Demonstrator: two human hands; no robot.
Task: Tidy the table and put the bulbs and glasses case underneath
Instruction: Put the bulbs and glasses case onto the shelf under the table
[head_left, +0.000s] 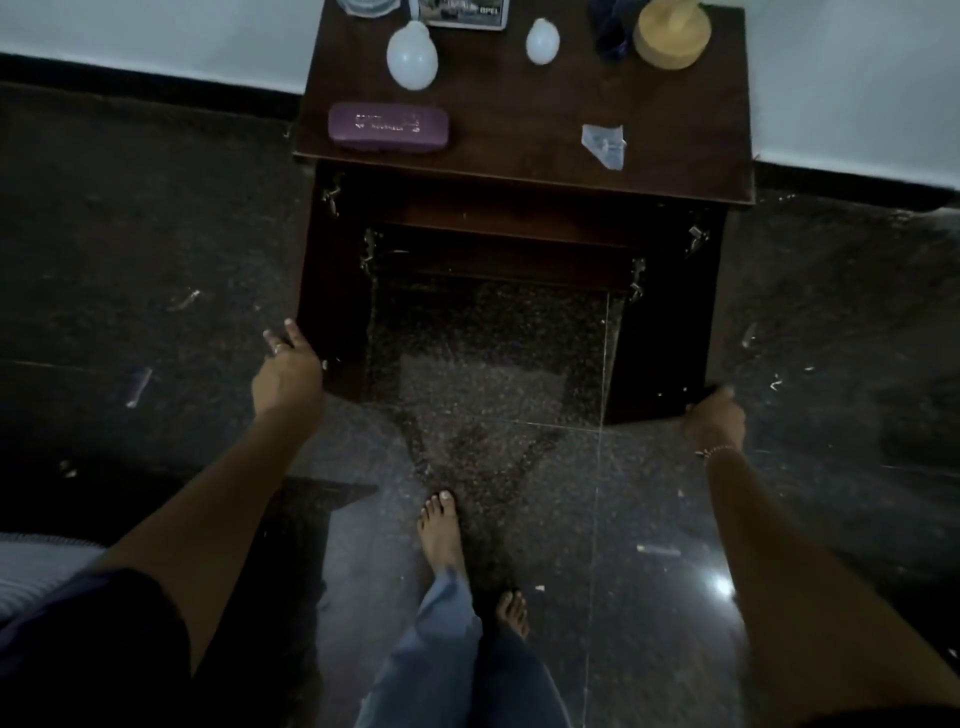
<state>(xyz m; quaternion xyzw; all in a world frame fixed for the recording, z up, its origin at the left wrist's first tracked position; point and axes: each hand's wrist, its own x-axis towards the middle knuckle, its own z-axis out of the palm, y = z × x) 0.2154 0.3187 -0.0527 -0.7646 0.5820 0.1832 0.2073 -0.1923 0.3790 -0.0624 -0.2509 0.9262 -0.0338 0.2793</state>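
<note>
I see the purple, oblong glasses case (388, 127) near the tabletop's (519, 104) front-left corner; two white bulbs (412, 56) (542, 41) lie toward its rear edge. My left hand (287, 371), fingers spread, touches the left side panel; my right hand (714, 418) grips the right panel's lower edge.

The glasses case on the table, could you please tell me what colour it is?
The glasses case is purple with pale lettering on its lid, seen in the head view.

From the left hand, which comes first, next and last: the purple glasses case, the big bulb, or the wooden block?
1. Purple glasses case, front left of the tabletop, nearest the left hand.
2. Big bulb, behind the case.
3. Wooden block, back right corner, farthest.
</note>
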